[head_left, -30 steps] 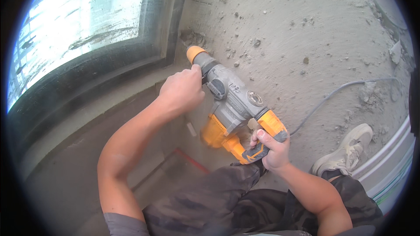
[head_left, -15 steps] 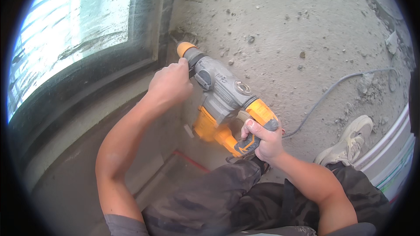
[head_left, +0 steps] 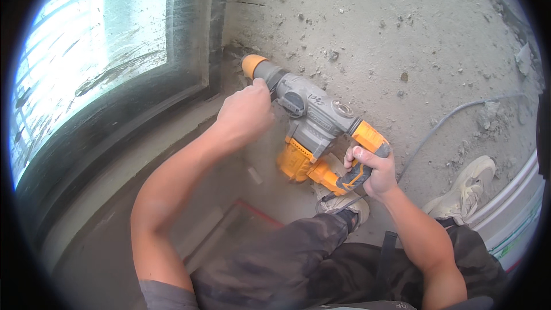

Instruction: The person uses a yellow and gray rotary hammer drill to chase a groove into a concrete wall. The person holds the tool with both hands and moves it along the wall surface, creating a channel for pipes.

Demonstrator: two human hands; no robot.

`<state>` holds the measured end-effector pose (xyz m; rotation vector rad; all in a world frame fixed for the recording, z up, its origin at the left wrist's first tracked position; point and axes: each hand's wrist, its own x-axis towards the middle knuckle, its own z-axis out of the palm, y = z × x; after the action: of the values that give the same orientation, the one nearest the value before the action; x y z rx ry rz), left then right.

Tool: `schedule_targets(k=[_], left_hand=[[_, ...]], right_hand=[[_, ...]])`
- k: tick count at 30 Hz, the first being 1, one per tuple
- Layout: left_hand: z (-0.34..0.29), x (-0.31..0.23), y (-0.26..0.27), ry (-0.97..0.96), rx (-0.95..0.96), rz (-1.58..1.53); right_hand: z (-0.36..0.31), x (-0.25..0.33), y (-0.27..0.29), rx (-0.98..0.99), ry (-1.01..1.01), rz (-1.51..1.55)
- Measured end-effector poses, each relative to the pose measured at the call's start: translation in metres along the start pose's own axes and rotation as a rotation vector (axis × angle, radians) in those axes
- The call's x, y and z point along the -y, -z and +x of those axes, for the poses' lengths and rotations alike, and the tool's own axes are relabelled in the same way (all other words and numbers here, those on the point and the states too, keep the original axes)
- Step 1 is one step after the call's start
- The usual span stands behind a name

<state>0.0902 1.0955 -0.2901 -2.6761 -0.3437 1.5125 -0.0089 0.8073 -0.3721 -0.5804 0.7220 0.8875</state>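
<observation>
A grey and yellow rotary hammer drill (head_left: pixel 315 116) is held across in front of me, its yellow nose toward the corner where the window frame (head_left: pixel 198 77) meets the concrete. My left hand (head_left: pixel 247 110) is closed around the side handle behind the nose; most of that handle is hidden by the fingers. At the back end, my right hand (head_left: pixel 373 171) wraps round the black and yellow rear grip. The bit's tip is hard to make out beside the frame. From the rear grip a grey cable (head_left: pixel 445 119) trails off to the right.
Small rubble (head_left: pixel 333 55) lies scattered over the dusty concrete (head_left: pixel 367 17). White strips (head_left: pixel 516 195) stand at the right, near my shoe (head_left: pixel 468 190). A red-edged flat piece (head_left: pixel 258 212) lies below the drill. Bright glass (head_left: pixel 120 17) fills the upper left.
The drill and both hands have shifted right, and its nose has drawn away from the window-frame corner. More of my near shoe shows beneath the drill.
</observation>
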Motion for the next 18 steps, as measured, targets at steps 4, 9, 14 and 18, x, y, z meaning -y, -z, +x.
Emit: schedule_targets(k=[4,9,14,18], left_hand=[[0.003,-0.01,0.005,0.053,0.037,0.005],[-0.003,-0.027,0.026,0.052,0.11,-0.01],[-0.001,-0.036,0.042,-0.011,0.127,-0.066],[0.003,-0.041,0.041,0.001,0.149,-0.055]], right_hand=[[0.0,0.007,0.007,-0.002,-0.027,-0.02],[-0.011,0.035,0.003,-0.053,-0.011,-0.041],[-0.01,0.086,0.002,-0.046,0.002,-0.129],[0.004,0.088,0.014,-0.039,-0.048,-0.133]])
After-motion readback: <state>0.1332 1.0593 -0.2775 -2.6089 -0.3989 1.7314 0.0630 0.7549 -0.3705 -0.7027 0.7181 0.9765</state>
